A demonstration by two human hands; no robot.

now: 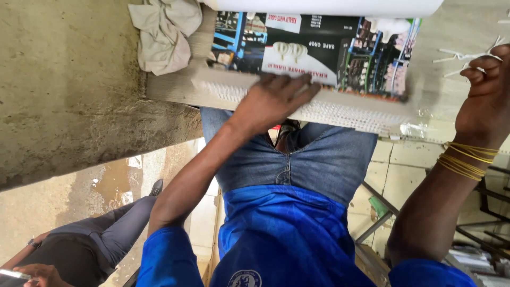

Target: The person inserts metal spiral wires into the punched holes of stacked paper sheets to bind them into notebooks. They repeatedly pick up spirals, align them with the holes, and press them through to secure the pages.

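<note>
Left hand (271,98) pressed flat, fingers spread, on white ribbed strip (345,110) lying along near edge of printed carton (313,50), over the lap. Looks like steadying or smoothing the strip in place. Right hand (486,90) raised off to the side, fingers curled near loose white ties (467,56); cannot tell whether holding anything. Any further sliding calls for even downward pressure, since strip sits right at carton's edge. Crumpled cloth (164,32) beside left corner; concrete wall (64,90) close left, more room right.
</note>
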